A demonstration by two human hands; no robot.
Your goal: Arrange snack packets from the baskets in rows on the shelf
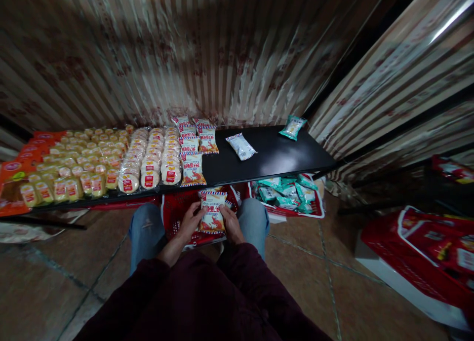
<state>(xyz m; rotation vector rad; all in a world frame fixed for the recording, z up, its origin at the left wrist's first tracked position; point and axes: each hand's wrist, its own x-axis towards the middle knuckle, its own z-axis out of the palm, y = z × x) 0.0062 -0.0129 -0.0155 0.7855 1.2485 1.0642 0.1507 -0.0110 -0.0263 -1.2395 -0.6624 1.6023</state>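
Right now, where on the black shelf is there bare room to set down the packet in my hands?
The black shelf is bare right of the white packet, save a teal packet at the back corner. A narrower strip lies between the white packet and the orange packets. The left half is packed with round cakes.

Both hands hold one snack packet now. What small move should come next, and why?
Probably lift the packet to the black shelf and lay it in front of the shorter row of matching packets. The left hand and right hand hold it low over the red basket, and bare shelf shows there.
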